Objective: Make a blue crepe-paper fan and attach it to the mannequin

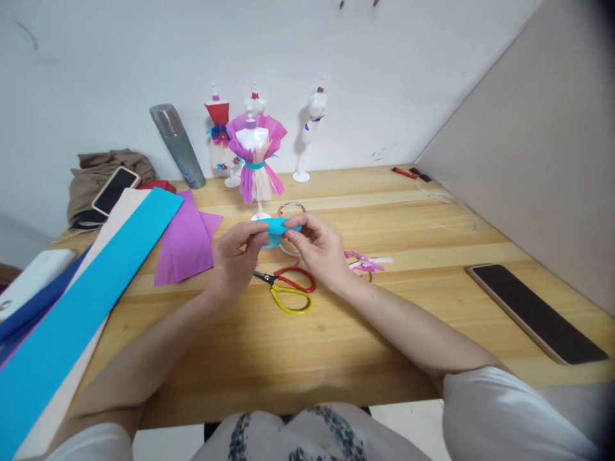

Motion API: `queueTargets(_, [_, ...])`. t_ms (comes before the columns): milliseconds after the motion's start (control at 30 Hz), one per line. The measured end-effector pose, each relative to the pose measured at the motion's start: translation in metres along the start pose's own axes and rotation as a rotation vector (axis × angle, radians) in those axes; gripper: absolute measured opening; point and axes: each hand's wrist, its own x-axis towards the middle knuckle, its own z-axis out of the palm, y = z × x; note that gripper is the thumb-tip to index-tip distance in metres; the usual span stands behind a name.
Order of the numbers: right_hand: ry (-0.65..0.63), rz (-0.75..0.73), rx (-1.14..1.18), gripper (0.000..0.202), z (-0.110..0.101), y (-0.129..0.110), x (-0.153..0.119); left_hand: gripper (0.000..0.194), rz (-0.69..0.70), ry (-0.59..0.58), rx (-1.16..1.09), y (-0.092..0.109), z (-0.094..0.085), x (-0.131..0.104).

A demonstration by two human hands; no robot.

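Note:
A small folded piece of turquoise crepe paper (275, 226) is held between my two hands above the middle of the table. My left hand (236, 255) pinches its left end, and the fingers of my right hand (314, 246) close on its right end. Just beyond them stands a small mannequin (255, 160) dressed in purple and pale pink paper with a turquoise waistband. Below my hands lie scissors (288, 286) with one red and one yellow handle. Partly hidden behind my right hand are tape rolls (291, 206).
Long paper strips (96, 288) and purple sheets (185, 246) cover the left side. A bottle (179, 146) and other mannequins (301, 177) stand by the wall. Pink scraps (365, 262) lie right of my hands, and a phone (538, 314) farther right.

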Motion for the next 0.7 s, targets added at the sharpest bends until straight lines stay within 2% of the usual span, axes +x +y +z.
queueTargets(100, [0.008, 0.048, 0.072, 0.008, 0.002, 0.001, 0.001, 0.014, -0.169, 0.053, -0.127, 0.005, 0.002, 0.002])
queueTargets(200, [0.024, 0.076, 0.139, 0.009, 0.003, 0.0, 0.002, 0.021, -0.253, 0.081, -0.231, 0.008, 0.003, 0.006])
queueTargets(333, [0.059, 0.077, 0.152, 0.009, 0.002, -0.003, 0.002, 0.023, -0.266, 0.07, -0.297, 0.011, 0.003, 0.007])
queueTargets(700, [0.091, 0.074, 0.132, 0.008, 0.002, -0.005, 0.001, 0.025, -0.312, 0.023, -0.302, 0.02, 0.004, 0.006])
